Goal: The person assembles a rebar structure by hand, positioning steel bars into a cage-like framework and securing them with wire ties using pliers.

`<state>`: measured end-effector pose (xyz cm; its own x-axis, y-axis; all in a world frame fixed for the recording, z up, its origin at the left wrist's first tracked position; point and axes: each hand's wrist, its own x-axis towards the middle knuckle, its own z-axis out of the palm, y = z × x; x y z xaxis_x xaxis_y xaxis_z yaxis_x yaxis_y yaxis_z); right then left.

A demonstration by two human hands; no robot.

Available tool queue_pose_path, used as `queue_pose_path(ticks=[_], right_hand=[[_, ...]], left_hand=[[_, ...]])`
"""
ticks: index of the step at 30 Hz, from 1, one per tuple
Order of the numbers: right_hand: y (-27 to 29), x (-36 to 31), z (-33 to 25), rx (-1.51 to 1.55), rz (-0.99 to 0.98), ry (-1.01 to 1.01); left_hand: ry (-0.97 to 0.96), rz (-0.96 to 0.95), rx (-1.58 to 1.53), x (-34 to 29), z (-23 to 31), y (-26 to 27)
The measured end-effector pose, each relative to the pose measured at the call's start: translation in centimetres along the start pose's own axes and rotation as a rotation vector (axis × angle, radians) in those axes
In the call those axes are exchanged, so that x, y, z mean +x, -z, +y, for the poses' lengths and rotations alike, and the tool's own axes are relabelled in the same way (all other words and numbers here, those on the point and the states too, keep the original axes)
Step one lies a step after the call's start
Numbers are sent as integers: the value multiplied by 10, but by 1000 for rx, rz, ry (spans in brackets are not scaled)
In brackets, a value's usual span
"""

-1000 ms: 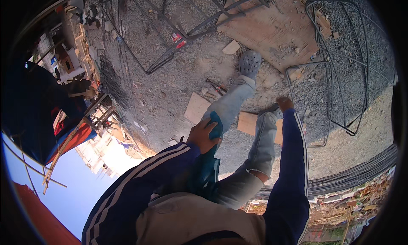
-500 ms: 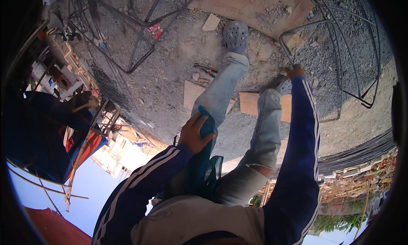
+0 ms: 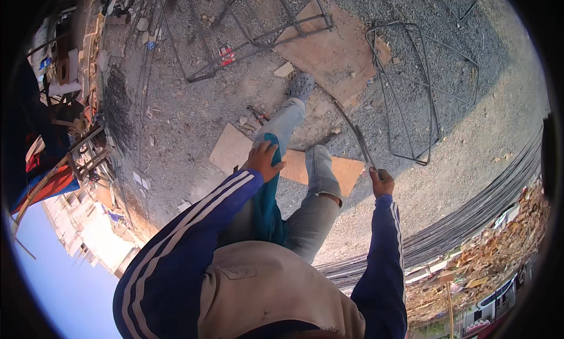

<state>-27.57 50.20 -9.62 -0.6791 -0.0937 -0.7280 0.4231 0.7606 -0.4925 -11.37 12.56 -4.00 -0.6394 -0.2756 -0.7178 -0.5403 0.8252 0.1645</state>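
Note:
My left hand (image 3: 264, 161) lies on my left knee, over a teal cloth (image 3: 267, 198) that drapes down my thigh. Its fingers are spread across the cloth and jeans. My right hand (image 3: 382, 181) is closed round the near end of a dark bent steel rod (image 3: 356, 133), beside my right knee. The rod slants away from the fist toward a brown board, and looks like a rebar hoop seen nearly edge-on. To the right of it, several rectangular rebar hoops (image 3: 432, 98) lie overlapped on the gravel.
A larger rebar frame (image 3: 258, 40) spreads over the ground at the far left. Brown boards (image 3: 329, 51) lie ahead and under my feet. A red-handled tool (image 3: 258, 113) rests by my left shin. Long dark rods (image 3: 446, 233) are stacked at the right, beside rubble.
My right hand has drawn back toward me with the bent rod, which has turned from a wide bent shape to nearly edge-on. My left hand stays on the knee. The view has shifted.

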Motion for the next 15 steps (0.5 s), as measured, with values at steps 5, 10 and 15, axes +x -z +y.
queue_pose_path(ticks=[5,10,15], right_hand=[[45,-128,-115,63,-119,186],[9,-237,-230,-9,-37,445],[-53,-298,-317,-151,-22,504]], left_hand=[[-197,16,-690,-74,72,49],[-336,-91,-1507,-149,83,125],[-367,-90,-1858,-194,6,204]])
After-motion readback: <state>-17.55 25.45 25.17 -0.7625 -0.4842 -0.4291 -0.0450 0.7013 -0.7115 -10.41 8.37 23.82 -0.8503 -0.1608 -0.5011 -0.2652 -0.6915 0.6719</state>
